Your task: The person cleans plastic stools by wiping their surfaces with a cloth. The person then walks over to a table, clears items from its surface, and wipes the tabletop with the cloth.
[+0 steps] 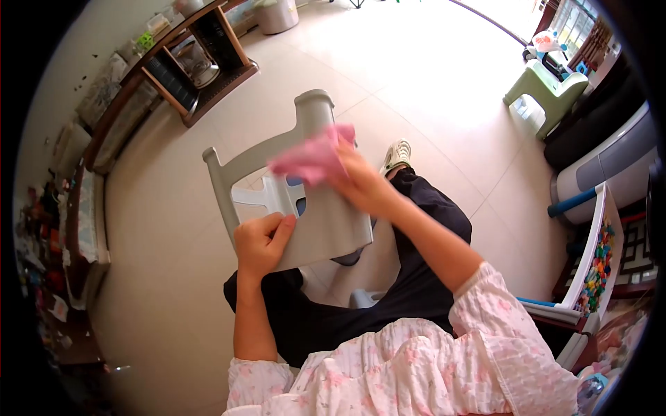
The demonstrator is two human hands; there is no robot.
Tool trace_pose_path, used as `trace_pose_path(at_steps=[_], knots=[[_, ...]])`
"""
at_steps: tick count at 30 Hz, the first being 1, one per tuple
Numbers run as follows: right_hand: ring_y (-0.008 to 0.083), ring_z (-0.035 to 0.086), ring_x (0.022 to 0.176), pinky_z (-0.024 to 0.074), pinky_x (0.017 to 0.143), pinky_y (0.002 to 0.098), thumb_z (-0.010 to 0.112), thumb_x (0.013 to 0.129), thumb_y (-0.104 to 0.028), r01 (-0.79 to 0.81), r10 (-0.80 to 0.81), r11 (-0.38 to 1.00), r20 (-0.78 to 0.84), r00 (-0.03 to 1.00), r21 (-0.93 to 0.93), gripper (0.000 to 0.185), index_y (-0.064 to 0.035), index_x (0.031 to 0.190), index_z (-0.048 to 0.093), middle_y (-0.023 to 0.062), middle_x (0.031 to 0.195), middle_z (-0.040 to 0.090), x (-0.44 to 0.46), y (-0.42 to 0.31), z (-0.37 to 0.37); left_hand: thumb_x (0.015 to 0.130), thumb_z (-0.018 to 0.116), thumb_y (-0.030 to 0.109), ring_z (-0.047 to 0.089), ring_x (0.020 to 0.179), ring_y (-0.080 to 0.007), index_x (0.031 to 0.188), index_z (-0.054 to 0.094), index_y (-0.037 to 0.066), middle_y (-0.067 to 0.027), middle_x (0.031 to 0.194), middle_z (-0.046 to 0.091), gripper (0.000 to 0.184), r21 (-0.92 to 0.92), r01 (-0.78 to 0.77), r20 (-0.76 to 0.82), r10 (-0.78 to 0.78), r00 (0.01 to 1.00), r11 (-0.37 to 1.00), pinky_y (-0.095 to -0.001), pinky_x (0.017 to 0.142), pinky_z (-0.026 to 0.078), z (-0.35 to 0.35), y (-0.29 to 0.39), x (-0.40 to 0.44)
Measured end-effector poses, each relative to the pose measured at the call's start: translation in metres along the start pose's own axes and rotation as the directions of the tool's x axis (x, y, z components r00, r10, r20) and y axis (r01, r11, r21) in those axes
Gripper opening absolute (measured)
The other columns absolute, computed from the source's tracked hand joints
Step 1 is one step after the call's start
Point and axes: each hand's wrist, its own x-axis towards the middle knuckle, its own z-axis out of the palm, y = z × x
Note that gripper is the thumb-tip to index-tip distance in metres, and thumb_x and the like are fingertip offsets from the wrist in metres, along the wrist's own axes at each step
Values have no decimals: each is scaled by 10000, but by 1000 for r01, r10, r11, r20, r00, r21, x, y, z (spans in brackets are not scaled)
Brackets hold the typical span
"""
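A grey plastic stool (326, 225) is tipped over in front of me, its legs pointing away, above my lap. My left hand (260, 243) is closed round its near edge, the thumb lying along the inside of an opening. My right hand (361, 180) holds a pink cloth (312, 158) against the upper part of the stool, near one leg. Cloth and right hand are slightly blurred. The fingers of the right hand are partly hidden by the cloth.
Pale floor tiles (159, 229) surround my shoe (397, 154). A green stool (544, 93) stands at the far right. Nearer on the right is a white-framed tray with colourful small pieces (600, 270). A wooden shelf unit (198, 66) and a bin (276, 15) are at the upper left.
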Motion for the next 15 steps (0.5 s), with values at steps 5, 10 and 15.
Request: trace_pose_path(at_steps=[5,10,15], knots=[[294,434,1226,310,1036,344,482,950,-127,-271,276,961,-160,948,52,296,-23,1226,516,164,1288,493,60,21,-7,864,609,294,392,427,-278,580,503,25,-134,492,421,406,10,40,7,-40,999,999,-352,434,309,2,5,-3],[274,455,1178,325,1017,344,462,959,-140,-352,359,933,-154,920,74,274,-28,1200,529,131,1245,515,31,-17,7,880,595,343,396,441,-293,597,513,31,-134,497,427,429,85,65,-38,-62,997,994,-364,437,307,8,8,-2],[369,472,1125,357,980,372,500,898,-32,-357,367,930,-243,898,85,259,-12,1154,534,173,1225,494,-54,-74,36,901,558,384,412,472,-317,633,533,39,-133,513,451,437,141,136,-115,-121,986,981,-369,459,329,17,12,8]])
